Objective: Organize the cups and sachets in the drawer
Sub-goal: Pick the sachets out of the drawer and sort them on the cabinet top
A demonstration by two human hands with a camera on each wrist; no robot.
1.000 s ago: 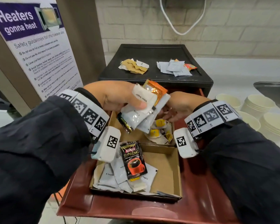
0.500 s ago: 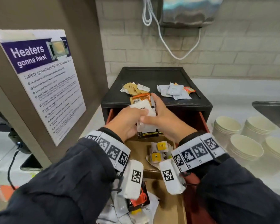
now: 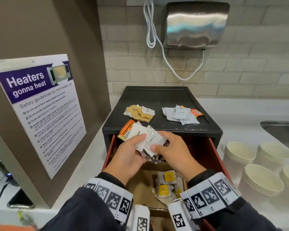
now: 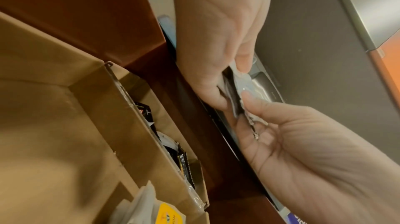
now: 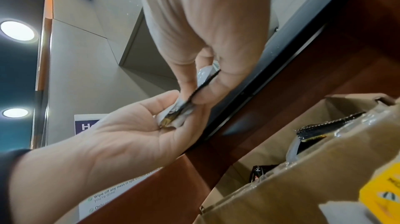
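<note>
Over the open drawer point(image 3: 205, 147), in my two hands: one fan of sachets point(image 3: 145, 139), several white, one orange, one dark. One white sachet reads "Cream". My left hand point(image 3: 128, 157) curls under the fan with its thumb pressed on top; my right hand point(image 3: 173, 152) pinches the fan's near edge between thumb and fingers. Both grips are closed on the sachets.

In the drawer: one cardboard box point(image 3: 140, 184) holding three visible yellow-labelled sachets point(image 3: 168, 178); their print is too small to read.

On the black cabinet top point(image 3: 158, 99): two piles, one of brown sachets point(image 3: 138, 112), one of pale sachets point(image 3: 180, 115).

On the desk point(image 3: 240, 114), right: four stacks of cups point(image 3: 238, 152) in view.

On the left panel: one poster point(image 3: 40, 105), "Heaters gonna heat", "Safety guidelines for microwave use".
</note>
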